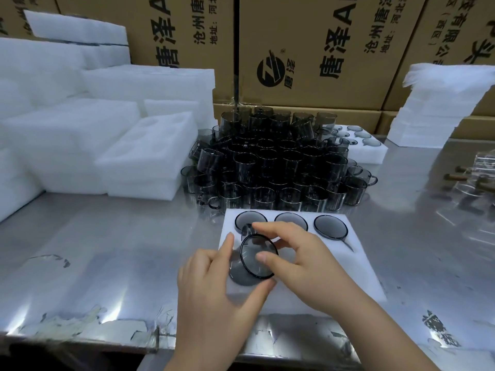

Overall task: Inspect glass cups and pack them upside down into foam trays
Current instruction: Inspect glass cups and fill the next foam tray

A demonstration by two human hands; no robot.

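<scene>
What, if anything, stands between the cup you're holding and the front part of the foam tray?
Nothing visible does. The left hand and right hand hold the cup over the front of the foam tray; the three packed cups sit in the back row, behind it.

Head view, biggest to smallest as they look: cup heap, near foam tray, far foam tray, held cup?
1. cup heap
2. near foam tray
3. far foam tray and held cup look about alike: the tray is farther off and partly hidden, so I won't rank them.
</scene>
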